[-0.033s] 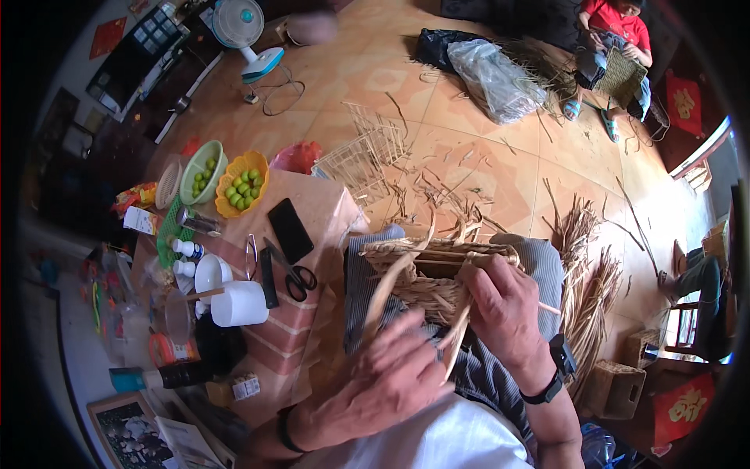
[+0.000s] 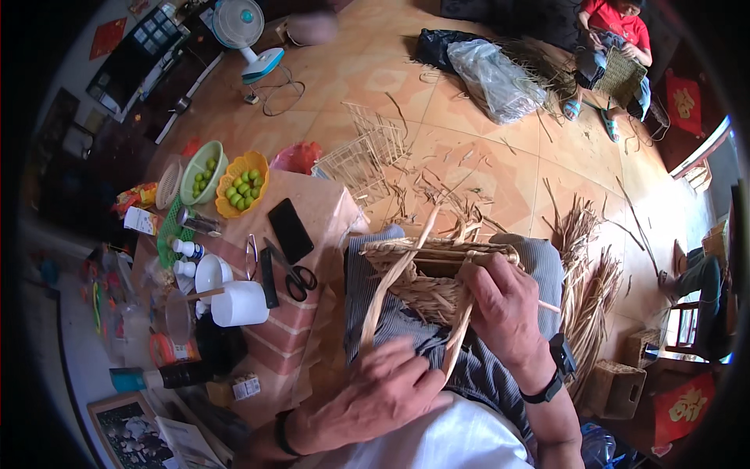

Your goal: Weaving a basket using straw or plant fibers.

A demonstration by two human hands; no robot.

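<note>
A woven basket (image 2: pixel 426 297) of pale dried plant strands, partly woven, rests on my lap over grey striped trousers. My right hand (image 2: pixel 504 309) is closed on its near right edge, fingers bent over the rim. A thin pale rod (image 2: pixel 549 307) sticks out to the right from under that hand. Closed and blurred at the fingers, my left hand (image 2: pixel 383 391) is low in front of the basket. One long strand (image 2: pixel 379 309) crosses the basket's left side and runs down to it. A second strand (image 2: pixel 456 344) stretches between both hands.
On the table (image 2: pixel 332 215) at left lie scissors (image 2: pixel 299 281), a black phone (image 2: pixel 290 230), a white cup (image 2: pixel 239 304) and bowls of green fruit (image 2: pixel 242 184). Bundles of dried strands (image 2: pixel 582 273) stand at right. A person (image 2: pixel 617 35) in red holds weaving at the far right.
My left hand has moved slightly down and left. The long strand is straighter, its upper end higher, and the strand between my hands shows more plainly. My right hand stays put.
</note>
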